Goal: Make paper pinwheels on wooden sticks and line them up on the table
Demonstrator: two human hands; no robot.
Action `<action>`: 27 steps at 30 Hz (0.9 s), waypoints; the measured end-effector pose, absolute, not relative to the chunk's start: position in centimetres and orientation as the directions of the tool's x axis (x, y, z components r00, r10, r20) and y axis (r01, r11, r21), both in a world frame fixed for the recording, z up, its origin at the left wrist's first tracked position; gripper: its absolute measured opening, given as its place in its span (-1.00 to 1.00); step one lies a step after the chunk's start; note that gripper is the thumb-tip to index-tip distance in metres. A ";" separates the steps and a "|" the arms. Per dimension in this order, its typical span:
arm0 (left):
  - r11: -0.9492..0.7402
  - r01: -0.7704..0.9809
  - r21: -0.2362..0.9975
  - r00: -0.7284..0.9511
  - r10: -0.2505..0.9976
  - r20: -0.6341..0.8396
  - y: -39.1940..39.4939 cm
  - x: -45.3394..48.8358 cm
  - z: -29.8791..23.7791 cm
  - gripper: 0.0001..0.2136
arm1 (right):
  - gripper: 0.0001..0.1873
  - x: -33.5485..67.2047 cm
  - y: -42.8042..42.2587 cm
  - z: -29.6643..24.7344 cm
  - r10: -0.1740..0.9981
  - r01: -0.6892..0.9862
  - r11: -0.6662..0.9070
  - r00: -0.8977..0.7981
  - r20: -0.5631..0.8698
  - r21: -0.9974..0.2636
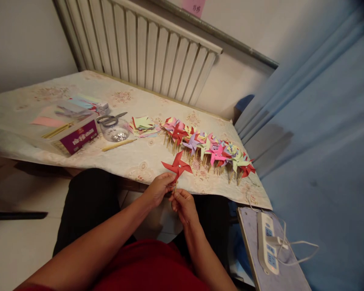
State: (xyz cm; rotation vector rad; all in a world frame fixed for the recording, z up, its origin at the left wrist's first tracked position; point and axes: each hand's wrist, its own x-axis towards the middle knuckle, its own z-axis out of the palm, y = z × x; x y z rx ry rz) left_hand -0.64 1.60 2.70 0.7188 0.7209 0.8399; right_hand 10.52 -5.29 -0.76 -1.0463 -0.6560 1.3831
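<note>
A red paper pinwheel (pixel 177 165) stands on a thin wooden stick above my lap, just in front of the table's near edge. My left hand (pixel 158 188) is closed on the stick right under the pinwheel's blades. My right hand (pixel 183 204) pinches the stick's lower end, fingers pressed together. Both hands touch each other. Behind them, a row of several finished pinwheels (pixel 206 147) in red, pink, purple and green lies on the table (pixel 133 159).
A stack of cut coloured paper (pixel 143 126), a clear bowl of small pins (pixel 114 131) with scissors (pixel 111 119) across it, loose sticks (pixel 119 144) and a purple box (pixel 79 137) lie left. A radiator (pixel 145 48) stands behind. A power strip (pixel 268 242) lies lower right beside a blue curtain (pixel 321 141).
</note>
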 end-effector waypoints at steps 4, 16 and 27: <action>0.484 -0.375 0.791 0.479 0.831 -0.281 1.6 -0.5 2.9 -0.75 | -0.67 10.5 -5.3 -0.8 0.970 -0.451 -0.133 0.125 -0.210 -0.883; 0.449 -0.351 0.822 0.458 0.848 -0.268 1.8 0.0 2.1 -0.73 | -0.68 10.6 -5.2 -1.2 0.970 -0.445 -0.136 0.123 -0.211 -0.885; 0.410 -0.322 0.853 0.440 0.863 -0.249 1.9 0.2 1.5 -0.71 | -0.69 10.7 -5.3 -1.2 0.970 -0.437 -0.131 0.129 -0.206 -0.890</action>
